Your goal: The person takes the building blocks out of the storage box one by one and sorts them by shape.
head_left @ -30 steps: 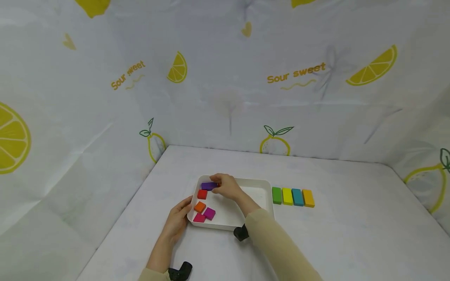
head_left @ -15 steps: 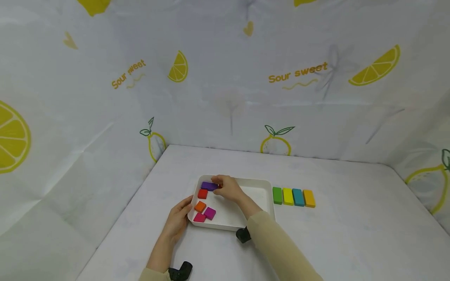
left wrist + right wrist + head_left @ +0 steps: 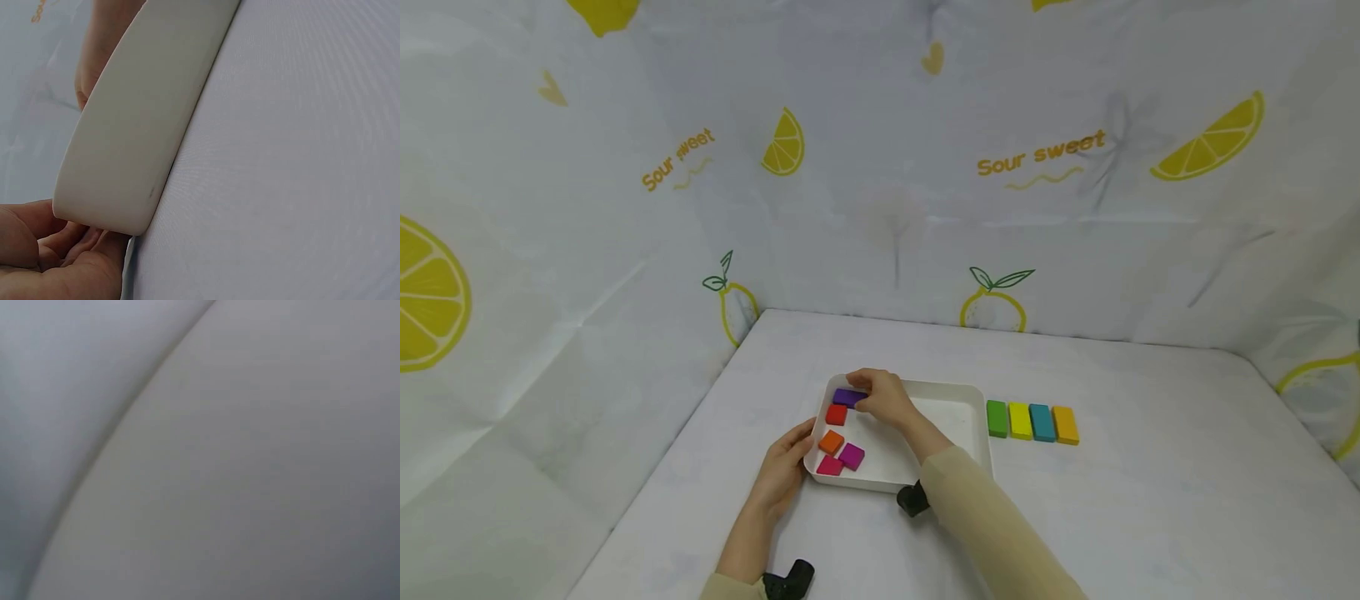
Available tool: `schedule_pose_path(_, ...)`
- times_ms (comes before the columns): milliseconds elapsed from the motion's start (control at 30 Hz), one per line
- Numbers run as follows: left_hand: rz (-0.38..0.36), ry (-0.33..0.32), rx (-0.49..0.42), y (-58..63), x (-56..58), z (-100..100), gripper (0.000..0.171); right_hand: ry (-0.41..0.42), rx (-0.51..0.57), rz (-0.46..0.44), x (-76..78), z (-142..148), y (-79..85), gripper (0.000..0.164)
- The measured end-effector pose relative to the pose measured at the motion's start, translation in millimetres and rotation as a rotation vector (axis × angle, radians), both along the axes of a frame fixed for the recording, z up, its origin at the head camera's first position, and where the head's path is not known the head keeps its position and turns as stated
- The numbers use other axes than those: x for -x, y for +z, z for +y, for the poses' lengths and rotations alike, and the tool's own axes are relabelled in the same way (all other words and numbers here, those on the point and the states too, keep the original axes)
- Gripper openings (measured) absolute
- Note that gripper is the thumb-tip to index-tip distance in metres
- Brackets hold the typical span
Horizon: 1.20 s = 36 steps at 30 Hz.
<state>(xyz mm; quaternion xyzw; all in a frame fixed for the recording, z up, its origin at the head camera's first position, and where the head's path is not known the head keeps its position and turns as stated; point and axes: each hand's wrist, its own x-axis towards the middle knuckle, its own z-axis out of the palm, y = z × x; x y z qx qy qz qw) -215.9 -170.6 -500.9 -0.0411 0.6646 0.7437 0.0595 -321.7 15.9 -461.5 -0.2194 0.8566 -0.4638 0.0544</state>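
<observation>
- Right sleeve (image 3: 996, 521) nudges slightly left since the last frame; nothing in the tray (image 3: 883, 458) has budged.
- Purple block (image 3: 847, 398) sits in the tray's far-left corner, long axis running left to right along the far wall.
- Right hand (image 3: 886, 398): fingers clamped on its right end.
- Left hand (image 3: 781, 471): fingers gripping the tray's left side.

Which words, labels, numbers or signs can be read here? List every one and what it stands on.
"Sour sweet": left print on the wall sheet, head view.
"Sour sweet": right print on the same sheet, head view.
"Sou": cut-off print, top left of the left wrist view, the rest out of frame.
No lettering can be made out on the blocks or tray.
</observation>
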Motion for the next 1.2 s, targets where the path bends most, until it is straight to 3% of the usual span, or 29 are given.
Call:
schedule_pose_path(800,-0.004,-0.001,-0.010,2.1,-2.2,2.2,0.047,-0.019,-0.063,0.021,4.7,-3.4,-9.7,0.049)
schedule_pose_path(1200,-0.002,-0.008,-0.012,1.8,-3.1,2.2,0.047,-0.019,-0.139,0.091,2.2,-5.4,-7.1,0.045)
